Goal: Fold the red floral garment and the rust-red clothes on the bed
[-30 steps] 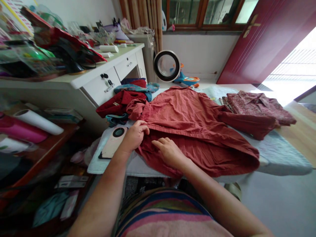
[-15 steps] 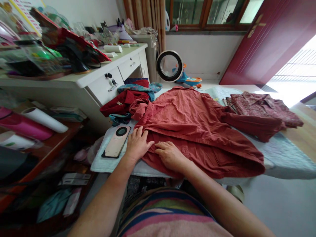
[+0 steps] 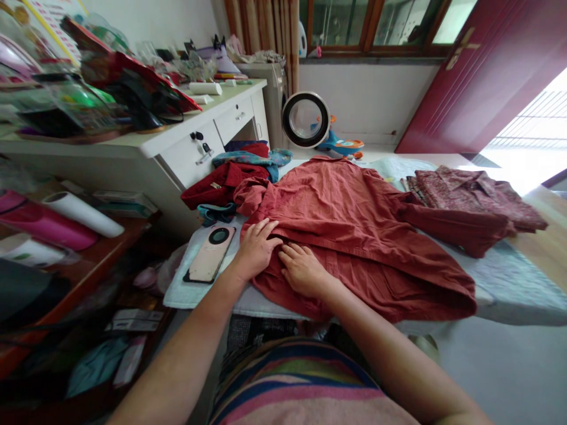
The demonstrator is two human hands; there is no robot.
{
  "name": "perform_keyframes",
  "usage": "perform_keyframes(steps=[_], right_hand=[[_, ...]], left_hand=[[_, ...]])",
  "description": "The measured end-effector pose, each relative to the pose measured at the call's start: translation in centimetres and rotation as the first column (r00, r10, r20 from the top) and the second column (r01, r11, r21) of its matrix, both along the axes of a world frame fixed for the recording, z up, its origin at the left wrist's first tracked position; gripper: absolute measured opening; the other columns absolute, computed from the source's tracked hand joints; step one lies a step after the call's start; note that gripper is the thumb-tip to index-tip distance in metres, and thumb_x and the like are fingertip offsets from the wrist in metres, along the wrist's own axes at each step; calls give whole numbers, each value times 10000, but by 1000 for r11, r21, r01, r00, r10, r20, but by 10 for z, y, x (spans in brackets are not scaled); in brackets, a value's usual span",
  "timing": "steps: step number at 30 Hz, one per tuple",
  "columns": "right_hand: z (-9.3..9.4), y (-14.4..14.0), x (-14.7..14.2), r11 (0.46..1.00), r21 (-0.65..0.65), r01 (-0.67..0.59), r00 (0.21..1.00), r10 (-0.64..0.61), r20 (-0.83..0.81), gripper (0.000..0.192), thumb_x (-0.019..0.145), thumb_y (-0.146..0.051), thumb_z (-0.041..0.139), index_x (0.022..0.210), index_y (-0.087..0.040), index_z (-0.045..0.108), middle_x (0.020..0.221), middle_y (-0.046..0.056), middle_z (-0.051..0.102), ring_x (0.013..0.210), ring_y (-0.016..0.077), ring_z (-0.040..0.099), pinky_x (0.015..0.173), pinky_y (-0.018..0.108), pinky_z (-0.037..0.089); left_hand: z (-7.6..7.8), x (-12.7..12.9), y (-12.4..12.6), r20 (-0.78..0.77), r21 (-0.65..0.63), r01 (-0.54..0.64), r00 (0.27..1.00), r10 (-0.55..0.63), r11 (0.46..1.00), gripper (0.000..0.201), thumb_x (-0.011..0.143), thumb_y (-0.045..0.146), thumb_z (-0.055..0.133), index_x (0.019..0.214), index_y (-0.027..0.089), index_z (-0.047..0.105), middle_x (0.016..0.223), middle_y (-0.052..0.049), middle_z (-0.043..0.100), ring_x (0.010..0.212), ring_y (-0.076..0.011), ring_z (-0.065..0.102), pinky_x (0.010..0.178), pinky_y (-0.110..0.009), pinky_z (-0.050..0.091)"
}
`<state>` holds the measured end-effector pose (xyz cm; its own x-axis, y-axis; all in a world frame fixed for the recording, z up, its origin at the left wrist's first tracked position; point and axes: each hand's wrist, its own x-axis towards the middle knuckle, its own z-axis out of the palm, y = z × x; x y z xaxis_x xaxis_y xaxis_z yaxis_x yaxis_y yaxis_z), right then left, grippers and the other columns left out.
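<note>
A rust-red shirt (image 3: 336, 200) lies spread on a pale quilted cover (image 3: 261, 302), one sleeve stretched out to the right. Its hem edge is partly turned over, and creases run across the cloth. On the left part of the shirt rests my left hand (image 3: 257, 249), fingers stretched and thumb pointing right. My right hand (image 3: 303, 270) lies close beside it on the lower layer, fingers extended over the cloth near the fold. Whether the fingertips pinch any fabric is hard to see. Just left of my left hand lies a phone (image 3: 209, 255), camera side up.
Folded patterned clothes (image 3: 481, 195) lie at the right. A dark red garment (image 3: 221, 186) and a blue patterned cloth (image 3: 241, 157) are heaped behind the phone. A white desk (image 3: 177, 139) full of items and a low brown shelf (image 3: 106, 248) stand left. An open washing machine door (image 3: 306, 119) is behind.
My left hand has slid right and slightly away from me, off the phone's side. My right hand's fingers have stretched forward over the shirt.
</note>
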<state>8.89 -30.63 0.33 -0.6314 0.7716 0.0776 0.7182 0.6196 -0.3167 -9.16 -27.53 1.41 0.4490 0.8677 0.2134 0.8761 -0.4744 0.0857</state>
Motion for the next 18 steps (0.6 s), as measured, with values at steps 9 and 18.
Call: perform_keyframes(steps=[9, 18], right_hand=[[12, -36, 12, 987, -82, -138, 990, 136, -27, 385, 941, -259, 476, 1306, -186, 572, 1417, 102, 531, 1304, 262, 458, 1078, 455, 331], [2, 56, 13, 998, -45, -32, 991, 26, -130, 426, 865, -29, 406, 1224, -83, 630, 1296, 147, 616, 1217, 192, 534, 1058, 323, 379]], left_hand=[[-12, -1, 18, -67, -83, -75, 995, 70, 994, 327, 844, 376, 617, 1116, 211, 693, 1448, -112, 490, 1335, -311, 407, 1112, -505, 324], [-8, -5, 12, -85, -161, -68, 995, 55, 985, 519, 808, 397, 656, 1292, 220, 585, 1474, -125, 443, 1352, -314, 393, 1119, -474, 315]])
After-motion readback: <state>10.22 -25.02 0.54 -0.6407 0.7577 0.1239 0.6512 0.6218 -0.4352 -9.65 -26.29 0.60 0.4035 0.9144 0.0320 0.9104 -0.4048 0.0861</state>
